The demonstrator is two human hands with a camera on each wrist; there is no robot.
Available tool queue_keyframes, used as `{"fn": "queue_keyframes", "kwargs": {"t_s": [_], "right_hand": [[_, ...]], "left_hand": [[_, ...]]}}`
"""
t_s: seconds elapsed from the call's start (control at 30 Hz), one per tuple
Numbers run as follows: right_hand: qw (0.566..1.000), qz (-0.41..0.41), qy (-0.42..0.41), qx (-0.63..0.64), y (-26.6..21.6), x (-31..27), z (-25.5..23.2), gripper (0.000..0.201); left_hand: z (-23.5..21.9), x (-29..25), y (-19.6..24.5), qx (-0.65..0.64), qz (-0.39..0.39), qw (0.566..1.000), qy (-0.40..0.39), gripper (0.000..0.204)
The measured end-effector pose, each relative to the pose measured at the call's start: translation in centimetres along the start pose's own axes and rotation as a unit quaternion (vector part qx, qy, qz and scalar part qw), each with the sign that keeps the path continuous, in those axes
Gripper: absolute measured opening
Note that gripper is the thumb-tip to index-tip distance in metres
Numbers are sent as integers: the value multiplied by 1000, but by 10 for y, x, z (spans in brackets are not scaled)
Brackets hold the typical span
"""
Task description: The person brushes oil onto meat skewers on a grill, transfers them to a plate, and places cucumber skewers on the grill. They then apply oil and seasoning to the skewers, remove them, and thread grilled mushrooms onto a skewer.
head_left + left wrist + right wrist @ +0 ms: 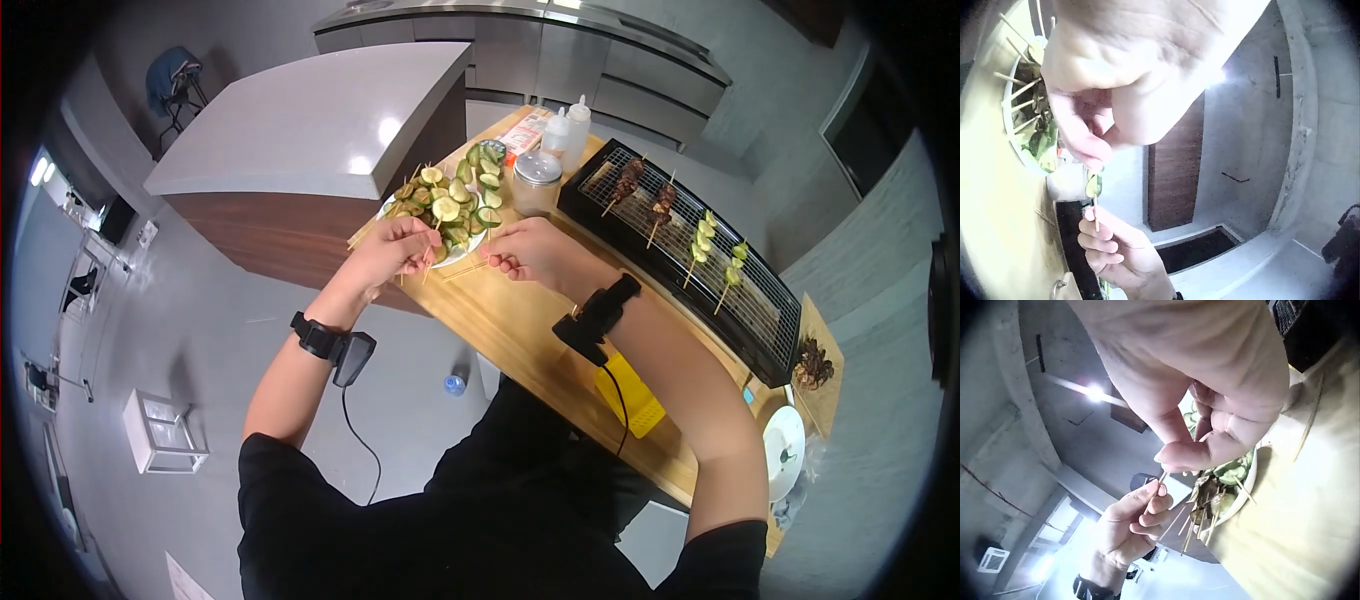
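In the head view my left hand is at the near edge of a white plate heaped with skewered cucumber slices. Its thumb and finger pinch a thin wooden skewer, seen below the fingertips in the right wrist view. My right hand is just right of the plate, a short gap from the left. It pinches a wooden skewer too. A green-edged cucumber slice shows on that stick, between the two hands in the left wrist view.
A lidded jar and white squeeze bottles stand behind the right hand. To the right, a black grill carries meat skewers and green vegetable skewers. A yellow basket and white bowl are nearer the body.
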State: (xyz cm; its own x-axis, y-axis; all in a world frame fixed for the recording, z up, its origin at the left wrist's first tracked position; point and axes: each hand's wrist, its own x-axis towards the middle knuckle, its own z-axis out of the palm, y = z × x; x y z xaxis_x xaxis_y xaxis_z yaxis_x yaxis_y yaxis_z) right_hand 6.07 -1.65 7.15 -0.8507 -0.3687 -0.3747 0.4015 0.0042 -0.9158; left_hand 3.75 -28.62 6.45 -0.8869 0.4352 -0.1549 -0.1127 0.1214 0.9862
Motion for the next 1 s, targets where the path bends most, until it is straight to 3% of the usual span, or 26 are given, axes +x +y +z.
{"fn": "queue_keyframes", "kwargs": {"t_s": [0.17, 0.33, 0.57, 0.73, 1.0], "right_hand": [[999, -5, 18, -29, -30, -49, -9, 11], [994, -25, 97, -44, -32, -104, -52, 13], [969, -68, 238, -3, 8, -222, -132, 17], [925, -43, 377, 20, 54, -301, -176, 13], [877, -18, 478, 42, 104, -380, -231, 9]], "left_hand": [[27, -11, 34, -48, 20, 999, 0, 10], [71, 6, 54, -34, 27, 997, -70, 10], [205, 58, 68, 10, 35, 976, -216, 14], [313, 95, 60, 11, 37, 951, -308, 15], [434, 109, 54, 61, 6, 918, -392, 24]]}}
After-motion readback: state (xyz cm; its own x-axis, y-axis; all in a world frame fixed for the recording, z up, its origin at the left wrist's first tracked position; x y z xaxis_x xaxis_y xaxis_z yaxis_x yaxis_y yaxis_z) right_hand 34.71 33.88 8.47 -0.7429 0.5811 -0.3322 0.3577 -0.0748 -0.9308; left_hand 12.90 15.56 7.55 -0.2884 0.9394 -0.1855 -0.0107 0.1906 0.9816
